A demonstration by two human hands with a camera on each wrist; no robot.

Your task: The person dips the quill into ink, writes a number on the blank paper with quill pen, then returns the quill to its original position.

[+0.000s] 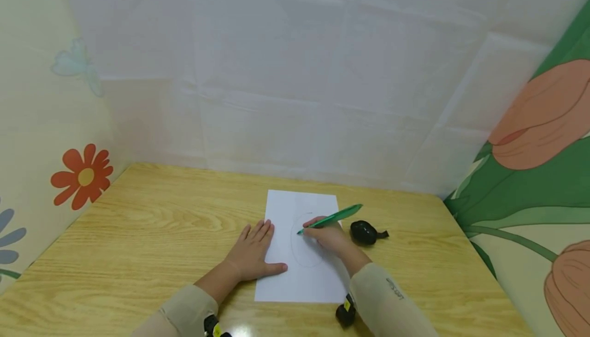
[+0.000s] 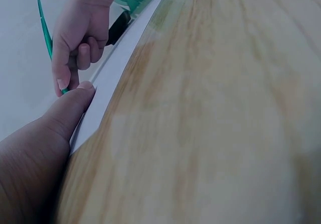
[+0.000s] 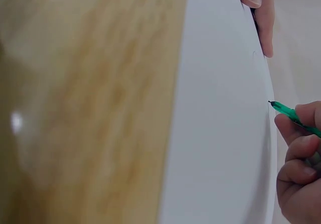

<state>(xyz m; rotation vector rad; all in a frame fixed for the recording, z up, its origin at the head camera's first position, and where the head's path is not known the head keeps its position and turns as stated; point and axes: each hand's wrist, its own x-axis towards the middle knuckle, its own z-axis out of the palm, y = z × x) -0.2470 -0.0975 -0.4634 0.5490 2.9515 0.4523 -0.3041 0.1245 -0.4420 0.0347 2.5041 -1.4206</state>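
A white sheet of paper [image 1: 281, 286] lies on the table, with a thin, faint oval outline drawn on it. My left hand [image 1: 251, 255] rests flat on the paper's left edge, fingers straight and thumb spread over the sheet. A slim green pen [image 1: 334, 217] is pinched between the thumb and fingers of my right hand [image 1: 329, 237]. In the right wrist view the pen's dark tip [image 3: 272, 102] points at the paper; whether it touches, I cannot tell. The right hand's other fingers [image 3: 296, 176] are curled in.
Right of the paper sits a glossy black rounded object [image 1: 364, 232] with a short tail. The wood-grain table [image 1: 161, 224] ends at a pale sheet [image 1: 276, 70] behind. Flower-printed panels [image 1: 530, 214] stand on both sides.
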